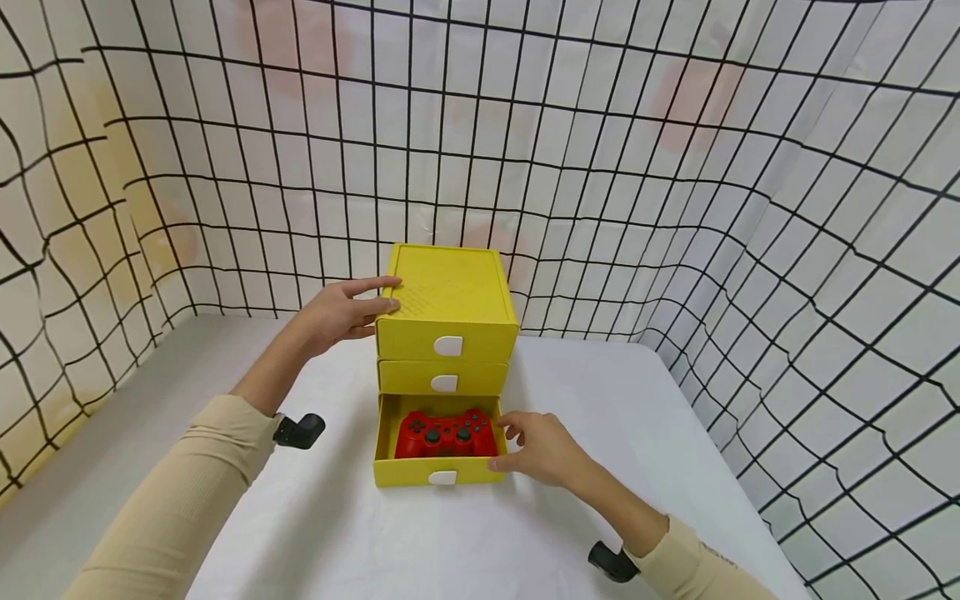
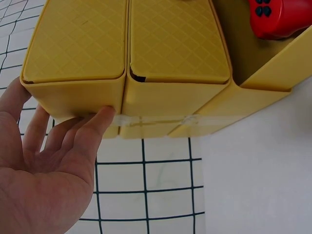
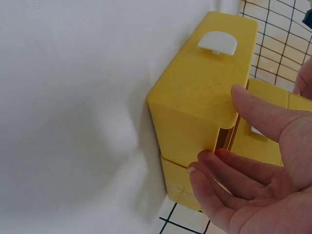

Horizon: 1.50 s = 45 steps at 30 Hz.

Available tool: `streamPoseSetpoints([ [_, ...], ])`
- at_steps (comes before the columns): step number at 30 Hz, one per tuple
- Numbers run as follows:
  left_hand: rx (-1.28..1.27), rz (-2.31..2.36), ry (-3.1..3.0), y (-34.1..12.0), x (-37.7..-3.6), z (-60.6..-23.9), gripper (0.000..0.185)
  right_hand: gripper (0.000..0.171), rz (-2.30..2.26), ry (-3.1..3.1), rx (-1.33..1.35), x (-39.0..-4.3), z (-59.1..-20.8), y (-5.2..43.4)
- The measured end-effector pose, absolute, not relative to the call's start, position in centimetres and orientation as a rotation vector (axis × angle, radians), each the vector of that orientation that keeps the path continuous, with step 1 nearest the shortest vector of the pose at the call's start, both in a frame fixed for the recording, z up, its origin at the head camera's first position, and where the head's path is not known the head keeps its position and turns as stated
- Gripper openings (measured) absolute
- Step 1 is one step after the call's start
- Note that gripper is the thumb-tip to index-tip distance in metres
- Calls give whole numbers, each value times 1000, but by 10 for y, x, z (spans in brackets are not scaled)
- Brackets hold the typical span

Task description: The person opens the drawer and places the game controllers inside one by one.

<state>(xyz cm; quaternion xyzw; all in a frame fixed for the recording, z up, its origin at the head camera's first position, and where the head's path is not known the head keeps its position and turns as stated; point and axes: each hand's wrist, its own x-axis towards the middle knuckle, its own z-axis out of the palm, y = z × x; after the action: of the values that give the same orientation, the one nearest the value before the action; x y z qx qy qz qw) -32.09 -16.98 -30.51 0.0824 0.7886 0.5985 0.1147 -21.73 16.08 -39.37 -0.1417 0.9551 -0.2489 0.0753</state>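
A yellow three-drawer box (image 1: 450, 283) with white tabs stands on the table. Its bottom drawer (image 1: 408, 472) is pulled out, and a red game controller (image 1: 446, 435) lies inside. My left hand (image 1: 335, 315) rests at the box's upper left edge, two fingers reaching onto the top; in the left wrist view the hand (image 2: 53, 156) touches the side wall with extended fingers. My right hand (image 1: 546, 450) pinches the bottom drawer's right front corner. In the right wrist view its thumb lies on the drawer front (image 3: 195, 87) and its fingertips are at the side wall.
A white-covered table (image 1: 600, 400) carries the box. White panels behind a black wire grid (image 1: 465, 167) enclose the back and both sides. The upper two drawers (image 1: 405, 377) are closed. Dark wrist devices (image 1: 300, 431) sit at both sleeves.
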Motion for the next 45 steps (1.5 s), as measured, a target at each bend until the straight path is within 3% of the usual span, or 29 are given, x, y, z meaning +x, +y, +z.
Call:
streamPoseSetpoints([
  [33, 224, 1751, 2316, -170, -321, -306, 56, 54, -937, 2926, -361, -230, -405, 159],
  [45, 231, 1749, 2306, -170, -319, -302, 57, 65, -1183, 2969, -252, -239, -416, 155],
])
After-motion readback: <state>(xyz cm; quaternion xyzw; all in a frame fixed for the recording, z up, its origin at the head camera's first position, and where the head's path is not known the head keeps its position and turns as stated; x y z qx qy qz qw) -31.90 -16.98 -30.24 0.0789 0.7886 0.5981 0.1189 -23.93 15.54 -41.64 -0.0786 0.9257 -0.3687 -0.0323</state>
